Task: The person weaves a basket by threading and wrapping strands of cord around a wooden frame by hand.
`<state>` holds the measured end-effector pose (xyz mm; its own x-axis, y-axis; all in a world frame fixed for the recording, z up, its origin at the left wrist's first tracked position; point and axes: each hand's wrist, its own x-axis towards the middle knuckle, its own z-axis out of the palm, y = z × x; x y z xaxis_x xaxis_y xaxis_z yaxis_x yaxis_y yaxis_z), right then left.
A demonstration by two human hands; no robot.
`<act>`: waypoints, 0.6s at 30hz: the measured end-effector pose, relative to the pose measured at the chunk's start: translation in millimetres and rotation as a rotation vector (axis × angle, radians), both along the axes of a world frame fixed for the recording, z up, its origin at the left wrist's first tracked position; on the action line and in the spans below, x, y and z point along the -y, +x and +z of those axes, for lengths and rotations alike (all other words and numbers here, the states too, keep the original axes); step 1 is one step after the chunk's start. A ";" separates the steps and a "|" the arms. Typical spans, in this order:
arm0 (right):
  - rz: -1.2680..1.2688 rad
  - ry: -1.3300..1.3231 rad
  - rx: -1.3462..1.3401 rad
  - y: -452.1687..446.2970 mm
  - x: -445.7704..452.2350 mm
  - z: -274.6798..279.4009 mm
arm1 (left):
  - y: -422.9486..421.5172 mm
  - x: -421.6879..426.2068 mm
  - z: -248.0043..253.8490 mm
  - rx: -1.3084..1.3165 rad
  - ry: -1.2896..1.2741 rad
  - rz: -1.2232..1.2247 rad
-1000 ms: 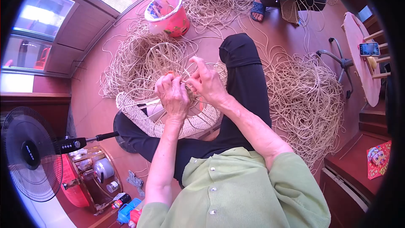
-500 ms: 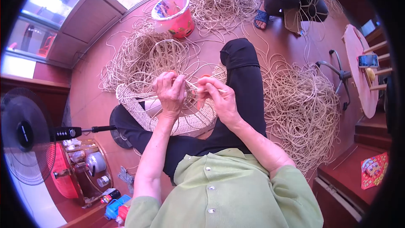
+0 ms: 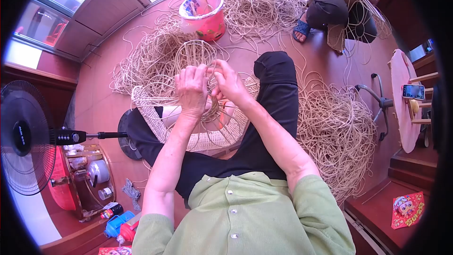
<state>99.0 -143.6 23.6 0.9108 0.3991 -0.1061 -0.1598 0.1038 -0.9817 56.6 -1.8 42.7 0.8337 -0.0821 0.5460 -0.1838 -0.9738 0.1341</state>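
In the head view, the woven frame (image 3: 207,141) spreads across the person's lap, its near edge curving over the dark trousers (image 3: 222,161), its left corner reaching past the left leg and its right edge lying against the inside of the right leg. Around it, room to move is bounded by the left pile (image 3: 148,66) of cord beyond the frame, the bucket (image 3: 211,26) past that pile, and the right pile (image 3: 337,141) of cord to the right of the right leg. Pink floor (image 3: 100,87) runs along the left, between the left pile and the fan (image 3: 22,137); another strip, crossed by loose strands, lies between the bucket and the right knee. Farther right, a co-worker's sandal (image 3: 302,27) stands near the far pile (image 3: 262,2), and a metal base (image 3: 386,102) is beyond the right pile. The left hand (image 3: 192,92) is above the middle of the frame, its fingers bent down and closed on the cords (image 3: 213,109). The right hand (image 3: 230,85) is close beside it, fingers bent among the same cords, the index raised toward the left fingertips; whether it pinches a strand I cannot tell. The gathered cords lie directly under and between both hands, inside the frame's rim.
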 end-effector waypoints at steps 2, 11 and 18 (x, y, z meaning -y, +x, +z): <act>0.041 -0.033 -0.011 11.9 -1.7 -4.8 | 1.5 -0.9 -1.0 0.022 -0.039 -0.002; 0.223 0.091 -0.180 17.5 1.4 -21.9 | -4.4 -7.1 -14.0 0.049 -0.125 0.025; 0.151 0.007 -0.160 7.6 -9.3 -15.2 | -20.4 -18.1 -10.2 -0.006 -0.024 -0.064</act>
